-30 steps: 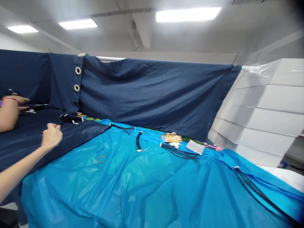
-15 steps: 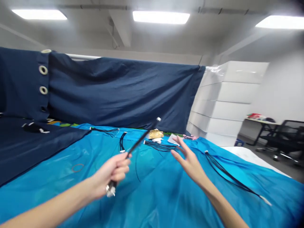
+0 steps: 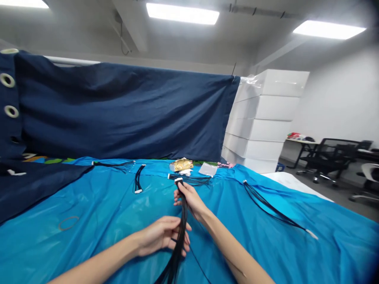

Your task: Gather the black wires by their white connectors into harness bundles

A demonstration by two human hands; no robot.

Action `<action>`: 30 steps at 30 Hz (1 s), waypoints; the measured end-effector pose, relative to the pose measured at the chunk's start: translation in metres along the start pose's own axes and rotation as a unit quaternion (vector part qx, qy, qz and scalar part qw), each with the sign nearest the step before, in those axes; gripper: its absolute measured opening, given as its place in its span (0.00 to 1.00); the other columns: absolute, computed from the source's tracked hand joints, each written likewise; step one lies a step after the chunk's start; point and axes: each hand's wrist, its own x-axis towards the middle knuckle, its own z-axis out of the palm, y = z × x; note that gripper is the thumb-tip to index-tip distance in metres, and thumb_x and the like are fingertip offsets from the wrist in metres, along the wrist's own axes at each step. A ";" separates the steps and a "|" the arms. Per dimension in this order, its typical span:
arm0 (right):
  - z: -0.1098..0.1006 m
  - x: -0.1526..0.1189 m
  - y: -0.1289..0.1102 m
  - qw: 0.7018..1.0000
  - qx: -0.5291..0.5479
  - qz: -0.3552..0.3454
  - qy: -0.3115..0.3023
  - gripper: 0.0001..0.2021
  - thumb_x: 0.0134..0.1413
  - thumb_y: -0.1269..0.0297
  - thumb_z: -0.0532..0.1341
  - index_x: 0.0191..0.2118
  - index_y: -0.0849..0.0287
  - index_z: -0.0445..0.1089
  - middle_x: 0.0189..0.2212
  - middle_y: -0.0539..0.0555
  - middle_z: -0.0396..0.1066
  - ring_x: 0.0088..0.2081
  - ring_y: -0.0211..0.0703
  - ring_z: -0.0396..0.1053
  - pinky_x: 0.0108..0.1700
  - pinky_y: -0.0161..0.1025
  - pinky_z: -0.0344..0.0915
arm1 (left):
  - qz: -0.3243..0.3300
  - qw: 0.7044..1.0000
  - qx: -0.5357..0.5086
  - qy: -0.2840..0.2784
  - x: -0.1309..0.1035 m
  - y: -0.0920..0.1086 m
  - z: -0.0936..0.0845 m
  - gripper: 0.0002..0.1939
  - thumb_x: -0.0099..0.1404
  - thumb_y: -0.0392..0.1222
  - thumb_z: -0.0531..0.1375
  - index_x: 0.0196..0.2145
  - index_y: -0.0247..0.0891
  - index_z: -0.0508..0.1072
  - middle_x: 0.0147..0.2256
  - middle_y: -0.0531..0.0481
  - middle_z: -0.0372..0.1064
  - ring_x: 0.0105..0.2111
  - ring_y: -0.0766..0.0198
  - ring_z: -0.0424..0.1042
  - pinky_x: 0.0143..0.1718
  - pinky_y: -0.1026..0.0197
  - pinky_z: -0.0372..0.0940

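A black wire harness with a white connector at its top end hangs in front of me. My right hand is closed around it just below the connector, thumb on the near side. Lower down, my left hand curls loosely about the same bundle, its fingers passing behind the wires. The bundle's lower end fans out and leaves the bottom of the view. One thin black wire runs separately down to the right of it.
More black harnesses lie on the blue sheet: a short one, one at the back left, one behind my hands, one at right. A gold packet, a clear bag and a rubber band are there too.
The harness has passed from my left hand's grip to my right hand near the connector, and its wires now hang down. The right hand closed and moved left. The view turned right.
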 end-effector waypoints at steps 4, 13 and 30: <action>-0.003 -0.004 0.014 0.999 -0.020 0.036 0.000 0.17 0.40 0.52 0.63 0.29 0.62 0.65 0.26 0.52 0.69 0.25 0.33 0.64 0.23 0.29 0.60 | 0.027 0.999 0.030 0.034 -0.003 0.004 -0.025 0.21 0.60 0.51 0.51 0.43 0.31 0.67 0.35 0.38 0.70 0.33 0.55 0.72 0.37 0.54 0.63; 0.001 -0.002 0.023 0.999 -0.023 0.020 0.044 0.19 0.39 0.57 0.64 0.38 0.61 0.66 0.32 0.54 0.72 0.26 0.32 0.62 0.24 0.29 0.56 | 0.040 0.988 0.109 0.104 0.003 -0.005 -0.032 0.18 0.56 0.50 0.57 0.38 0.34 0.64 0.31 0.44 0.71 0.29 0.59 0.73 0.30 0.59 0.66; 0.011 -0.006 0.040 0.998 -0.044 0.001 0.052 0.14 0.34 0.59 0.65 0.27 0.62 0.66 0.22 0.48 0.66 0.19 0.31 0.60 0.21 0.31 0.57 | 0.141 0.960 0.086 0.224 0.012 0.005 -0.054 0.20 0.55 0.52 0.57 0.37 0.31 0.69 0.31 0.43 0.71 0.27 0.66 0.70 0.30 0.63 0.66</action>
